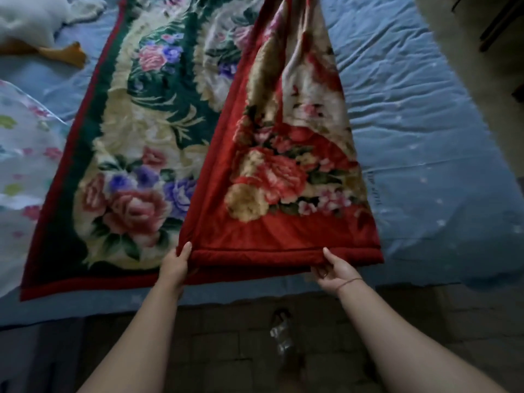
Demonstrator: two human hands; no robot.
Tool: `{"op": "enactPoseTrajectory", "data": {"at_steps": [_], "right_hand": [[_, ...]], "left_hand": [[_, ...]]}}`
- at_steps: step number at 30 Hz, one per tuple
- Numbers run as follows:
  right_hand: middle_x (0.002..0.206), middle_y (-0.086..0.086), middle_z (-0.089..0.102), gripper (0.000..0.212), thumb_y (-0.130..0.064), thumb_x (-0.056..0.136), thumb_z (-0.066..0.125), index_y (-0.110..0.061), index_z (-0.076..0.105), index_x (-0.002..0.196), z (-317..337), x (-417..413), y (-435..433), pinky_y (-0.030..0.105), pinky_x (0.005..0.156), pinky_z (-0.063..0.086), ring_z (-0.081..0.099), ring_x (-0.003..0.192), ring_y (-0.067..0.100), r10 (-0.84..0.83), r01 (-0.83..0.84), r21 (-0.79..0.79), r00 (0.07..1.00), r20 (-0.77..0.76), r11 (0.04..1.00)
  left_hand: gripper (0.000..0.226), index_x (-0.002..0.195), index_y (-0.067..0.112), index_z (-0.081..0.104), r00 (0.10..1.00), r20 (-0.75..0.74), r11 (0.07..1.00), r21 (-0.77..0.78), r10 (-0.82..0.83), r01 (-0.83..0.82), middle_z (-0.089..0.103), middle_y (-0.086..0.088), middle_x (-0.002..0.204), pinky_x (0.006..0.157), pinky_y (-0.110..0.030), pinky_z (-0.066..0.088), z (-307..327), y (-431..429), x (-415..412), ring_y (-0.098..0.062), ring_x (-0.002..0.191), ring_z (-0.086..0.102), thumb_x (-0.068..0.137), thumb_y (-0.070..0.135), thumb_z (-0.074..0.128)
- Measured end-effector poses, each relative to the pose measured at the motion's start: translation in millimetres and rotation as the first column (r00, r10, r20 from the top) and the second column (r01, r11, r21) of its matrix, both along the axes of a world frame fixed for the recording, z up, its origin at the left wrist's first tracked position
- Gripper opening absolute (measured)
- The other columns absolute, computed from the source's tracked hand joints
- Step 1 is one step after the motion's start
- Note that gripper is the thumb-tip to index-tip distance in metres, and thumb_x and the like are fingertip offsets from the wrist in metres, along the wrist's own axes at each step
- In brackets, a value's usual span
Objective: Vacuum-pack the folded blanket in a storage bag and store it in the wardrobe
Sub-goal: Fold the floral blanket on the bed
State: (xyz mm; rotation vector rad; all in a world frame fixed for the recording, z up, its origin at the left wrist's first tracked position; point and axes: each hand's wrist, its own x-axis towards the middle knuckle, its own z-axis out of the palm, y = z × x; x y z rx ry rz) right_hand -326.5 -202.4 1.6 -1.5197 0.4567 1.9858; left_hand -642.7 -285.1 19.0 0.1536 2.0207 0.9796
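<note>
**Two hands at the near hem of a half-folded blanket**

Thick plush blanket [147, 154], floral, dark green and cream on its upper face and red on the reverse, lies spread on the blue-sheeted bed [411, 123], its near hem along the bed's near edge. One long side is turned over toward the middle, showing the red face. Left hand [177, 263] clasps the corner of the fold at the hem, thumb on top. Right hand [334, 269] pinches the same red hem nearer the bed's right side, fingers tucked beneath. Judged from its pile and bulk, the blanket is heavy, soft and limp. It should sag between holds rather than slip, and is best taken at the stitched hem and corners, hands well apart. Folding is unfinished. Near the bed's left edge lies a translucent plastic storage bag [19, 143] printed with small coloured flowers. It looks flat, and what it holds, if anything, cannot be told. White stuffed toy with orange feet [34, 21] rests at the far left corner.
</note>
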Motion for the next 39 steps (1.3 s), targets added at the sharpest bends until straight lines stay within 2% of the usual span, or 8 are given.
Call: {"op": "enactPoseTrajectory", "data": {"at_steps": [3, 6, 15, 19, 26, 34, 37, 39], "right_hand": [[0.125, 0.009, 0.058, 0.030, -0.020, 0.096, 0.051, -0.007, 0.055, 0.123, -27, -10, -17, 0.033, 0.107, 0.035, 0.053, 0.118, 0.021, -0.009, 0.012, -0.043, 0.999, 0.053, 0.999], [0.139, -0.001, 0.049, 0.017, -0.026, 0.097, 0.049, -0.012, 0.057, 0.093, -43, -5, -20, 0.029, 0.102, 0.034, 0.052, 0.120, 0.016, -0.018, 0.024, -0.043, 0.991, 0.132, 0.999], [0.062, -0.005, 0.070, 0.018, -0.034, 0.094, 0.050, -0.020, 0.054, 0.084, -57, 51, 14, 0.041, 0.102, 0.036, 0.048, 0.127, 0.015, -0.197, 0.164, 0.130, 0.931, 0.308, 0.978], [0.106, -0.004, 0.068, 0.015, -0.034, 0.094, 0.050, -0.024, 0.054, 0.084, -72, 83, 7, 0.033, 0.091, 0.049, 0.068, 0.059, 0.008, -0.222, 0.158, 0.184, 0.885, 0.409, 0.970], [0.043, -0.009, 0.062, 0.017, -0.035, 0.091, 0.057, -0.022, 0.052, 0.081, -92, 97, 6, 0.027, 0.088, 0.044, 0.058, 0.066, 0.008, -0.027, 0.000, 0.055, 0.871, 0.490, 0.998], [0.133, 0.010, 0.056, 0.019, -0.030, 0.089, 0.063, -0.015, 0.057, 0.099, -119, 124, 9, 0.020, 0.041, 0.048, 0.065, 0.056, 0.012, 0.069, -0.108, 0.033, 0.811, 0.581, 0.994], [0.137, 0.008, 0.052, 0.025, -0.036, 0.089, 0.061, -0.015, 0.055, 0.100, -97, 115, 12, 0.023, 0.065, 0.042, 0.064, 0.082, 0.014, 0.180, -0.166, -0.080, 0.780, 0.600, 0.983], [0.135, 0.010, 0.052, 0.081, -0.053, 0.064, 0.078, -0.010, 0.049, 0.126, -95, 126, 12, 0.032, 0.083, 0.043, 0.058, 0.112, 0.025, 0.193, -0.192, -0.072, 0.746, 0.637, 0.979]], "left_hand": [[0.026, 0.115, 0.006, 0.062, 1.000, -0.003, 0.997, -0.071, 0.026, -0.026, 0.061, -0.015, 0.110, 0.086, -0.047, 0.054, -41, -29, -22, -0.025, 0.089, 0.060, 0.097, 0.025, 0.058], [0.028, 0.107, 0.007, 0.069, 0.999, 0.030, 0.993, -0.115, 0.027, -0.023, 0.068, -0.013, 0.107, 0.097, -0.050, 0.051, -80, -39, -34, -0.028, 0.097, 0.064, 0.091, 0.030, 0.067], [0.024, 0.102, 0.003, 0.068, 0.983, 0.118, 0.986, -0.107, 0.141, -0.128, 0.065, -0.007, 0.084, 0.073, -0.032, 0.049, -109, -39, -26, -0.022, 0.076, 0.060, 0.088, 0.023, 0.071], [0.029, 0.105, -0.003, 0.068, 0.982, 0.139, 0.985, -0.130, 0.129, -0.111, 0.065, -0.010, 0.093, 0.078, -0.032, 0.048, -109, -38, 5, -0.024, 0.082, 0.060, 0.088, 0.021, 0.071], [0.039, 0.114, -0.005, 0.066, 0.982, 0.086, 0.968, -0.206, 0.168, -0.147, 0.065, -0.013, 0.094, 0.070, -0.035, 0.050, -118, -29, 12, -0.027, 0.078, 0.061, 0.088, 0.023, 0.072], [0.046, 0.122, -0.004, 0.061, 0.983, 0.080, 0.935, -0.331, 0.162, -0.127, 0.064, -0.018, 0.108, 0.052, -0.030, 0.047, -114, -31, 13, -0.024, 0.068, 0.057, 0.088, 0.025, 0.071], [0.050, 0.128, -0.003, 0.055, 0.998, -0.015, 0.905, -0.420, 0.063, -0.063, 0.060, -0.020, 0.124, 0.083, -0.044, 0.055, -103, -17, 17, -0.037, 0.100, 0.061, 0.090, 0.027, 0.068], [0.059, 0.133, 0.001, 0.050, 0.961, -0.271, 0.885, -0.458, -0.050, -0.083, 0.052, -0.021, 0.135, 0.098, -0.047, 0.045, -83, -9, 26, -0.039, 0.119, 0.053, 0.087, 0.031, 0.071]]}}
